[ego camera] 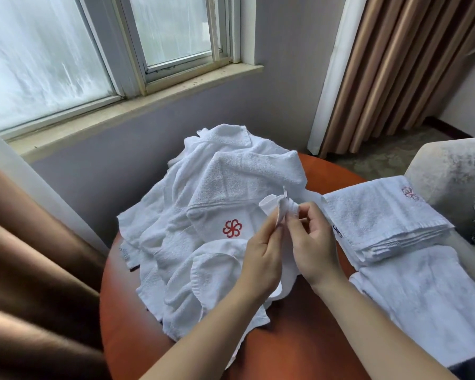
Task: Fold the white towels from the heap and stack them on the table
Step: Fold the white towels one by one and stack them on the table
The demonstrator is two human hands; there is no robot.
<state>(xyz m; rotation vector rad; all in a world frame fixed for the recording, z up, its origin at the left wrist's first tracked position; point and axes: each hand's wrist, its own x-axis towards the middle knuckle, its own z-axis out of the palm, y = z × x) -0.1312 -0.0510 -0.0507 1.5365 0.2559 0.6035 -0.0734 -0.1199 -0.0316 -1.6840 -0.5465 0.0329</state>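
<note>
A heap of white towels [203,204] covers the left and far part of the round reddish-brown table [299,338]; one bears a red flower logo. Above the heap, my left hand [261,256] and my right hand [313,242] pinch the same corner of a white towel [279,212], close together, and the rest of it hangs down between my wrists. A stack of folded white towels [381,218] lies at the table's right edge, with another flat white towel [428,292] in front of it.
A grey armchair [455,171] stands right of the table, touching the folded stack. Brown curtains [25,270] hang at the left and also at the back right. A window and sill run along the wall behind the heap.
</note>
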